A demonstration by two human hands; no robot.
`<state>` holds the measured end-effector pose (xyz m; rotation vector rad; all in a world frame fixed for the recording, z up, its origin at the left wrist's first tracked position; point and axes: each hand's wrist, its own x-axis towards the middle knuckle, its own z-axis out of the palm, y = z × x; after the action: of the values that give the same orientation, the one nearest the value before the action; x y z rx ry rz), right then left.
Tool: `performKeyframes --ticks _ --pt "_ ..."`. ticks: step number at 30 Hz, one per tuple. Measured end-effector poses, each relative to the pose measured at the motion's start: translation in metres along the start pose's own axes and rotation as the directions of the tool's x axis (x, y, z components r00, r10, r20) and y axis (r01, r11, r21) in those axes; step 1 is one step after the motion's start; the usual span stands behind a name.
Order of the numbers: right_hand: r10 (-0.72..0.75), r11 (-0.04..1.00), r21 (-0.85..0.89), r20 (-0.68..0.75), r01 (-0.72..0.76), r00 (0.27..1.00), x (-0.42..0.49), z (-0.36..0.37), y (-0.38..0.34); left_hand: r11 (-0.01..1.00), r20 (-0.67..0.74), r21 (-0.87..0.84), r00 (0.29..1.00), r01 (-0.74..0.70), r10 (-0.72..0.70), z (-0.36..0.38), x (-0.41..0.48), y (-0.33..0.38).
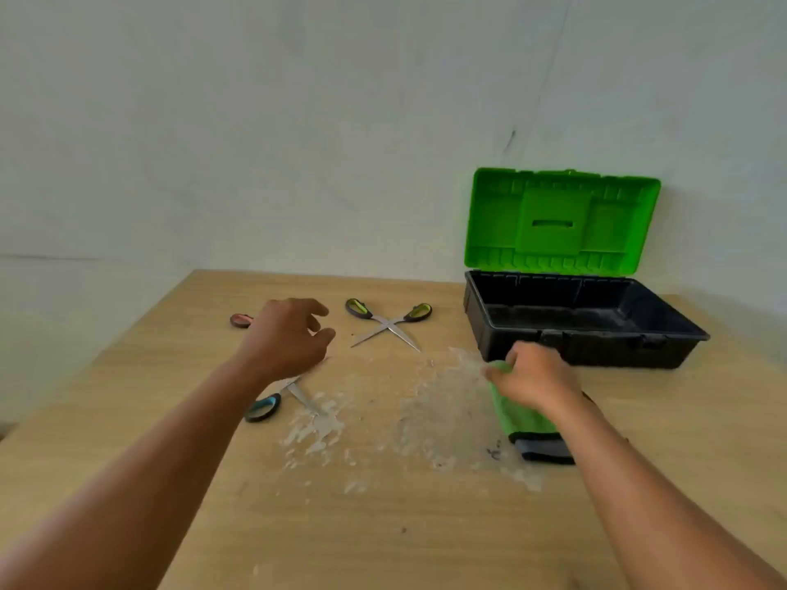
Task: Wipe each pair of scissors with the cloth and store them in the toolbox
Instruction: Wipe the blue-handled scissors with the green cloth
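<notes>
Three pairs of scissors lie on the wooden table. The green-handled scissors (388, 322) lie spread open at the middle back. A blue-handled pair (272, 403) and a red-handled pair (241, 320) lie at the left, partly hidden under my left hand (286, 337). That hand hovers over them with fingers loosely spread and holds nothing. My right hand (534, 376) grips the top of the green cloth (521, 415), which lies on the table in front of the toolbox (583, 347). The black toolbox stands open at the right, its inside bare, its green lid (562, 221) upright.
The wooden table (383, 525) carries pale, flaky patches of worn surface around its middle. A white wall rises right behind the table and the toolbox lid. The table's left edge runs diagonally beside my left arm.
</notes>
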<state>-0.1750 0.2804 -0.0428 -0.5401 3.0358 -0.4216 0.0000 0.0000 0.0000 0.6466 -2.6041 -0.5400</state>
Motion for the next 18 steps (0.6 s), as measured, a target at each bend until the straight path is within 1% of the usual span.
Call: performKeyframes --ticks 1,2,3,5,8,9,11,13,15,18 --pt "0.016 0.999 -0.036 0.029 -0.015 0.999 -0.006 0.004 0.002 1.0 -0.018 -0.022 1.0 0.014 -0.014 -0.002 -0.003 -0.002" --pt "0.015 0.997 -0.078 0.025 -0.013 1.0 -0.009 0.008 0.003 0.999 -0.036 -0.039 0.999 0.035 -0.037 -0.005 -0.005 -0.004" --pt "0.001 0.996 -0.084 0.019 0.001 1.0 -0.011 0.016 0.006 0.997 -0.046 -0.045 0.997 0.057 -0.059 -0.005 -0.005 -0.01" --pt "0.011 0.998 -0.054 -0.003 -0.012 1.0 -0.016 0.028 0.008 0.99 -0.02 0.034 0.99 0.137 -0.136 -0.004 -0.007 -0.021" --pt "0.027 0.991 0.133 -0.033 -0.023 0.999 -0.017 0.027 0.006 0.946 0.045 0.249 0.973 0.208 -0.226 0.0 -0.008 -0.043" --pt "0.023 0.974 0.225 -0.037 -0.014 0.999 -0.019 0.028 0.004 0.925 0.081 0.306 0.962 0.224 -0.26 0.005 -0.01 -0.05" --pt "0.016 0.917 0.398 -0.045 0.003 0.999 -0.026 0.027 -0.004 0.896 0.134 0.368 0.94 0.248 -0.314 0.017 -0.016 -0.062" --pt "-0.003 0.863 0.504 -0.058 0.032 0.998 -0.032 0.028 -0.014 0.889 0.171 0.388 0.929 0.243 -0.329 0.028 -0.023 -0.069" --pt "-0.04 0.833 0.549 -0.075 0.075 0.996 -0.034 0.031 -0.024 0.899 0.164 0.35 0.927 0.264 -0.336 0.035 -0.027 -0.07" --pt "-0.075 0.788 0.608 -0.067 0.1 0.995 -0.034 0.035 -0.039 0.908 0.154 0.295 0.923 0.297 -0.352 0.036 -0.028 -0.072"
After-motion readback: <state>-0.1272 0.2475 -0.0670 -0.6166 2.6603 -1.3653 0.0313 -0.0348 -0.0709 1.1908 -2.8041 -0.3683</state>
